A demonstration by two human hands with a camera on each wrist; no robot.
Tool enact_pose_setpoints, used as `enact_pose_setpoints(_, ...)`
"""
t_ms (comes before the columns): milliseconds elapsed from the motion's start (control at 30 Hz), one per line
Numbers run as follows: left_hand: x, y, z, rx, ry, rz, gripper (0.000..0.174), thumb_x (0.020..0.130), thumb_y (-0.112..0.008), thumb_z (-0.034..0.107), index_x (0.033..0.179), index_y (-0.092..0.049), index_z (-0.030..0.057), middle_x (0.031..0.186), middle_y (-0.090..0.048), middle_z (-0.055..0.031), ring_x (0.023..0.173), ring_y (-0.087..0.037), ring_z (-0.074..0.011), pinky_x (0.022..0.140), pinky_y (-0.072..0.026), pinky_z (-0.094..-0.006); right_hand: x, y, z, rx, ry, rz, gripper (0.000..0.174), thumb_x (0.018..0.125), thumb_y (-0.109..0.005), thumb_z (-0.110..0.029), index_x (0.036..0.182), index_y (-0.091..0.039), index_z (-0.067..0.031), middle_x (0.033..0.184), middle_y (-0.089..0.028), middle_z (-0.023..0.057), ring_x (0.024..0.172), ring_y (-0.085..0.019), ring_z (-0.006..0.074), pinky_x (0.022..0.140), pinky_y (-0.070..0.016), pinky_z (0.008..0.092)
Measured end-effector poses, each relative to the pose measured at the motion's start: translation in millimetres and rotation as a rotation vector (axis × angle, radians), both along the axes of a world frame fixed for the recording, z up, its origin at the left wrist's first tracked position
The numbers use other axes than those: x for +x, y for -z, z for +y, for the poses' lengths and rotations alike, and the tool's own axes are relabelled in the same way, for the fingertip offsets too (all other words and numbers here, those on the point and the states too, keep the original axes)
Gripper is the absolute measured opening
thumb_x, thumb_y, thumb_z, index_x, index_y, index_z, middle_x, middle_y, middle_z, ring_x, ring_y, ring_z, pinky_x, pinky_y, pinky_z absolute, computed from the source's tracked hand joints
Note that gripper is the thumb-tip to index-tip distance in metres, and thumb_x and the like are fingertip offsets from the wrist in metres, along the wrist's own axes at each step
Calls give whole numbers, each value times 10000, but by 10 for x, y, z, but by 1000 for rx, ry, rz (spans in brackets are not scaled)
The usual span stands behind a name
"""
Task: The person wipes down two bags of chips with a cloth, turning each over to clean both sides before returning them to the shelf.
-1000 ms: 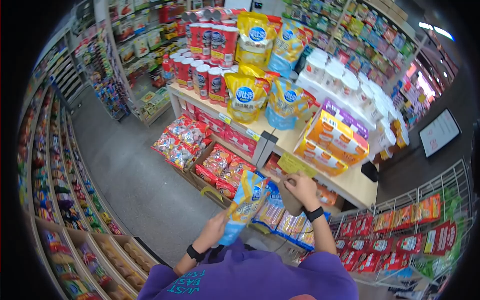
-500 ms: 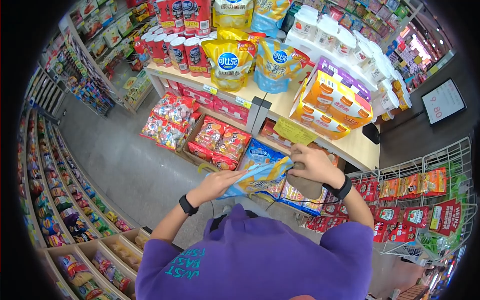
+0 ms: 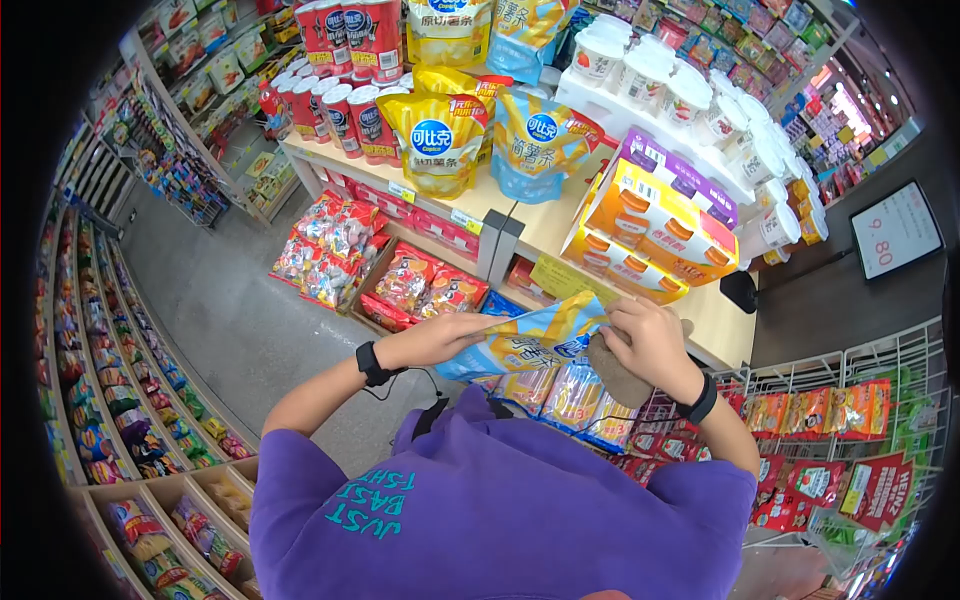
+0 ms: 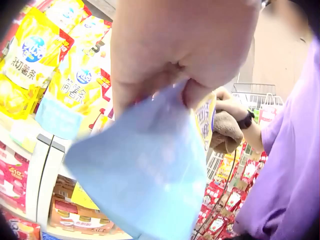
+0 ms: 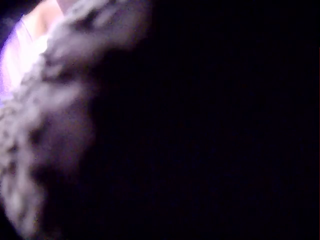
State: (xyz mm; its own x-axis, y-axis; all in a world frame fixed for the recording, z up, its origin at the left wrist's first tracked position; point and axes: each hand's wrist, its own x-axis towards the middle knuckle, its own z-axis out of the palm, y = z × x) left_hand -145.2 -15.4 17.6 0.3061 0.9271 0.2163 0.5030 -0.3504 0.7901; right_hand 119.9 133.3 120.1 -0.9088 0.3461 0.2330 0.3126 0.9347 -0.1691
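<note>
My left hand (image 3: 428, 340) grips the bottom end of a blue and yellow snack bag (image 3: 530, 340), held tilted in front of my chest. In the left wrist view the bag's pale blue base (image 4: 145, 160) hangs from my fingers. A brown fuzzy cloth (image 3: 622, 376) is bunched in my right hand (image 3: 650, 345), whose fingertips are right at the bag's other end. That cloth (image 4: 226, 131) also shows beside the bag in the left wrist view. The right wrist view is mostly dark, with blurred grey fuzz (image 5: 55, 120) at its left.
Ahead stands a display shelf (image 3: 545, 225) bearing yellow bags (image 3: 432, 150), a similar blue bag (image 3: 540, 145), red canisters (image 3: 365, 120), orange boxes (image 3: 650, 230) and white tubs (image 3: 640, 75). Below are candy packs (image 3: 330, 245). A wire rack (image 3: 800, 350) stands at right, snack shelves (image 3: 120, 360) at left.
The snack bag has gone from nearly upright to slanting sideways, its top end now by my right hand. The right hand with the cloth has come to the bag. My view has tipped downward.
</note>
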Motion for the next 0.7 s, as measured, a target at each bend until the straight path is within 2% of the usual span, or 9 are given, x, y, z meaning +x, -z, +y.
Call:
enact_pose_setpoints(67, -22, 17, 169, -85, 20, -75, 441, 832, -519, 36, 1267, -447, 60, 1181, -548, -156, 1076, -538, -275, 916, -423, -356, 17, -106, -29, 69, -6, 22, 83, 702, -607, -139, 693, -591, -59, 731, -547, 43, 678, -540, 230, 576, -439, 366)
enact_pose_setpoints(133, -163, 11, 396, -154, 272, -37, 467, 850, -551, 139, 1291, -422, 58, 1216, -524, -162, 1114, -514, -255, 927, -405, -346, 27, -184, -50, 185, -17, 60, 65, 666, -610, -120, 660, -570, -69, 735, -522, 27, 680, -512, 212, 599, -437, 335)
enact_pose_setpoints(167, -292, -42, 558, -326, 338, 149, 504, 820, -599, 156, 1283, -428, 53, 1226, -518, -155, 1094, -525, -255, 923, -407, -339, 37, -225, -67, 174, -23, 57, 65, 666, -610, -120, 660, -570, -69, 735, -522, 27, 680, -512, 212, 599, -437, 335)
enact_pose_setpoints(200, -346, -128, 694, -405, 254, 224, 495, 799, -620, 129, 1254, -448, 37, 1214, -521, -161, 1081, -530, -269, 911, -416, -341, 49, -274, -79, 226, -10, 29, 68, 660, -609, -118, 655, -564, -67, 731, -515, 31, 684, -511, 212, 598, -438, 333)
enact_pose_setpoints(300, -576, -167, 1303, 249, -50, 363, 415, 746, -612, 167, 1128, -521, 34, 990, -576, -188, 928, -558, -337, 809, -451, -408, 79, -352, -59, 288, 9, -2, 75, 652, -605, -114, 643, -550, -63, 719, -494, 41, 686, -511, 212, 593, -438, 332)
enact_pose_setpoints(367, -616, -438, 1653, 437, -324, 638, 452, 740, -600, 148, 1172, -489, 75, 1104, -529, -145, 978, -511, -335, 808, -428, -449, 99, -407, -60, 317, 59, -46, 75, 653, -605, -113, 647, -553, -59, 725, -498, 44, 690, -515, 213, 591, -437, 331)
enact_pose_setpoints(400, -651, -481, 1884, 472, -392, 711, 466, 750, -572, 115, 1201, -460, 86, 1150, -505, -126, 1018, -483, -339, 847, -382, -503, 111, -428, -70, 307, 66, -68, 70, 661, -606, -111, 658, -562, -56, 735, -504, 46, 695, -519, 219, 591, -436, 334)
enact_pose_setpoints(467, -701, -567, 2266, 585, -498, 805, 511, 748, -582, 109, 1234, -425, 91, 1185, -491, -101, 1084, -449, -314, 897, -348, -478, 124, -460, -113, 281, 81, -93, 66, 665, -608, -106, 664, -567, -54, 743, -511, 47, 691, -519, 222, 591, -437, 336)
enact_pose_setpoints(700, -842, -345, 3125, 823, -736, 844, 478, 736, -557, 83, 1199, -441, 92, 1151, -505, -109, 1063, -454, -315, 853, -323, -533, 75, -595, -330, 163, 187, -115, 70, 671, -627, -93, 661, -572, -51, 785, -547, 45, 685, -530, 226, 595, -438, 348)
